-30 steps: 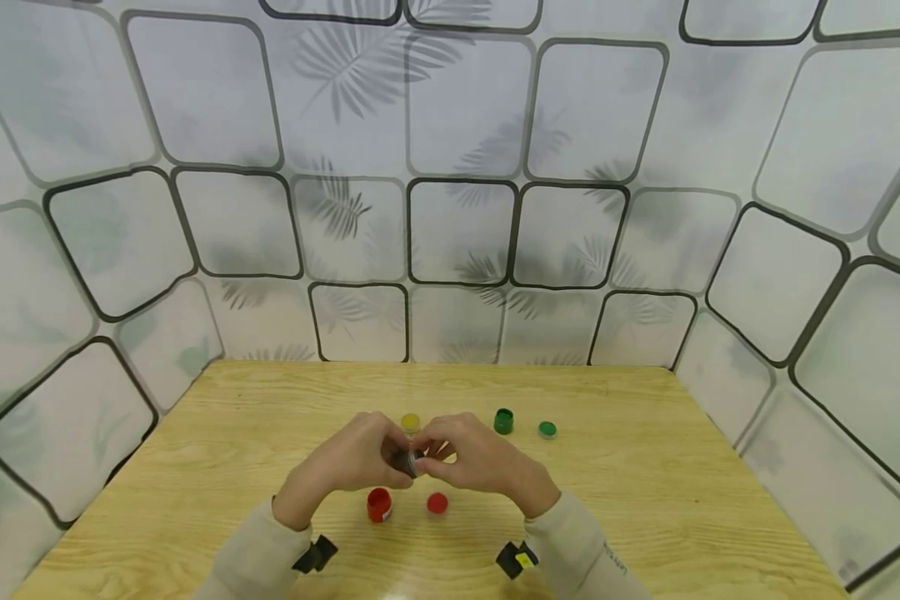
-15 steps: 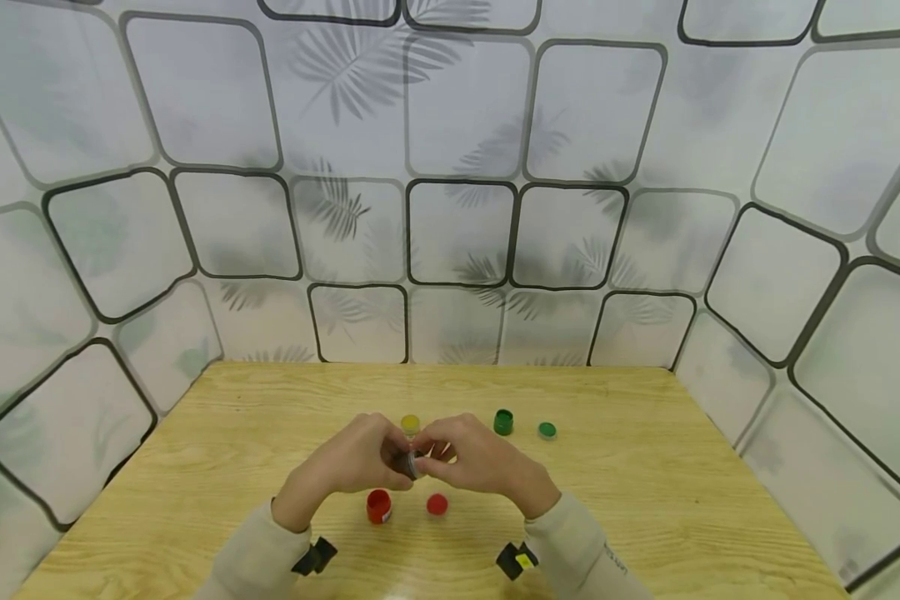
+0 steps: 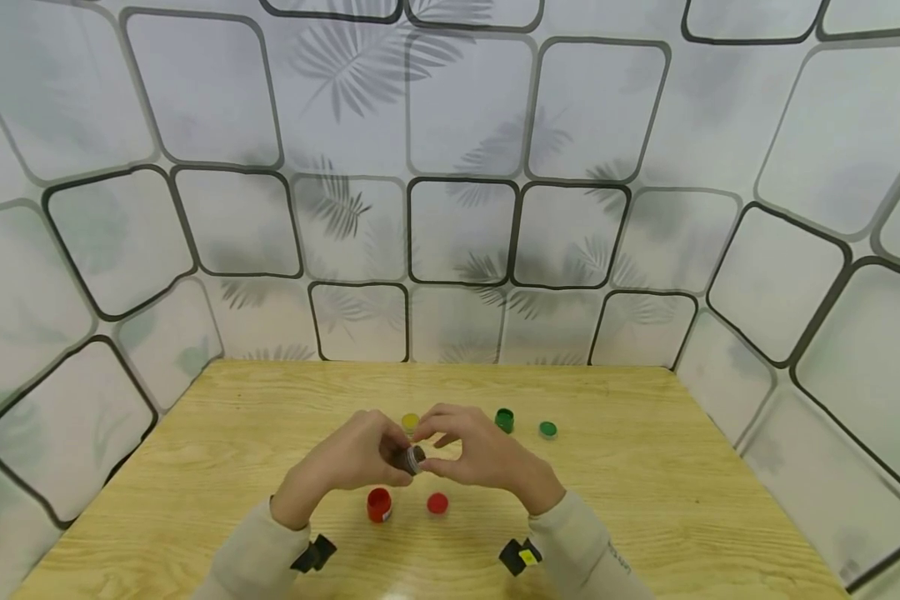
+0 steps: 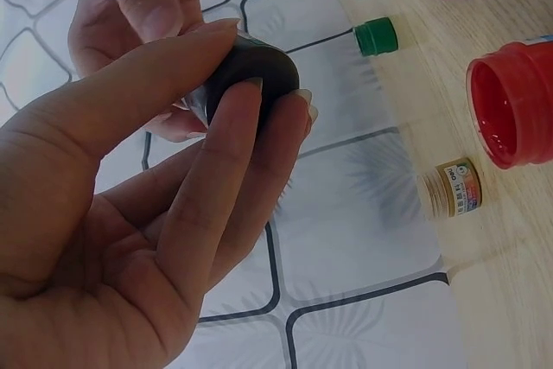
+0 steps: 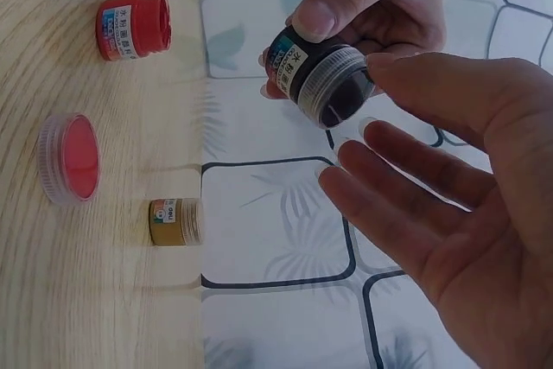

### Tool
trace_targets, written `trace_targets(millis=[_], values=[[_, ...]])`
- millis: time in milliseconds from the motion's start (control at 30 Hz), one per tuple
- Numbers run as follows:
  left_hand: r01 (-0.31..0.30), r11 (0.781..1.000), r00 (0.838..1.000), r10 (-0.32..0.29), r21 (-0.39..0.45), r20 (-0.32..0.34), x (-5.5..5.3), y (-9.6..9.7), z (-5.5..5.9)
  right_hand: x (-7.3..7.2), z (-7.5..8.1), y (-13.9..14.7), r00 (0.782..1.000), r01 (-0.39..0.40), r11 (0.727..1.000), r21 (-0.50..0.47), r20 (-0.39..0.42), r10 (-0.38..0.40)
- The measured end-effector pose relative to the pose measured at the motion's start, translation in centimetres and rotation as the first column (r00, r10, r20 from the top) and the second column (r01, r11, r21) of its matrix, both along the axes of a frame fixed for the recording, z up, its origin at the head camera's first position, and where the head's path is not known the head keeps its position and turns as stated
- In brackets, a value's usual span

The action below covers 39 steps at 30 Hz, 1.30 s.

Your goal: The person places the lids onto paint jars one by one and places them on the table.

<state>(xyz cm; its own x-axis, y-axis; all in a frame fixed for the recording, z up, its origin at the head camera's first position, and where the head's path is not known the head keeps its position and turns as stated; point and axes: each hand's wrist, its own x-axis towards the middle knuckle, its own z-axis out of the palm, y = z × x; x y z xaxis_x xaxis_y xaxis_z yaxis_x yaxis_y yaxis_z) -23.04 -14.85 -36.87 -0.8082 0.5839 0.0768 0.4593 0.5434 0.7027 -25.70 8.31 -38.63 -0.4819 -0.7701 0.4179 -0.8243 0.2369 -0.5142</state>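
On the counter, taking the black paint jar as the centre of your head view, an uncapped red paint jar is standing near 7 o'clock, and a red lid is lying near 5 o'clock. A yellow paint jar with a clear cap is standing at 12 o'clock; your fingers are crowding the sight line to it. Farther off, an open green paint jar is standing toward 2 o'clock, with a green lid lying just beyond it, toward 3 o'clock. A patterned sheet is rising behind the counter's far edge.

Your left hand is gripping the black jar's body between thumb and fingers, holding it above the counter. Your right hand is staying free of any grip, its fingers spreading apart from the jar; its thumb tip is meeting or nearly meeting the rim of the clear ribbed lid, and you cannot tell which.

Your forearms are slanting in from 7 and 5 o'clock, your palms are facing each other, and the jar is tilting its lid toward your right hand.
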Motion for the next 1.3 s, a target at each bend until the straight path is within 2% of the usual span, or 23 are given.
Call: trace_targets(millis=[200,533,867,1000,1300], values=[[0.000,1.000,1.000,0.000,0.012,0.001,-0.01,-0.05,0.00,0.00,-0.06,-0.05,1.000,-0.021,1.000,0.017,-0.015,0.022],[0.001,1.000,1.000,-0.002,0.019,0.015,0.03,0.15,-0.02,0.02,-0.06,-0.13,0.995,-0.003,0.999,0.042,0.095,-0.001],[0.003,1.000,1.000,-0.003,0.015,0.011,0.08,0.34,-0.04,-0.07,-0.17,-0.05,0.993,-0.027,0.999,0.035,0.116,0.022],[0.006,1.000,1.000,-0.006,0.018,0.013,0.08,0.37,-0.08,-0.07,-0.14,-0.06,0.989,-0.018,0.999,0.042,0.144,0.012],[0.009,1.000,1.000,-0.010,0.021,0.017,0.00,0.40,-0.28,0.02,0.08,-0.07,0.988,0.005,0.998,0.065,0.152,-0.015]])
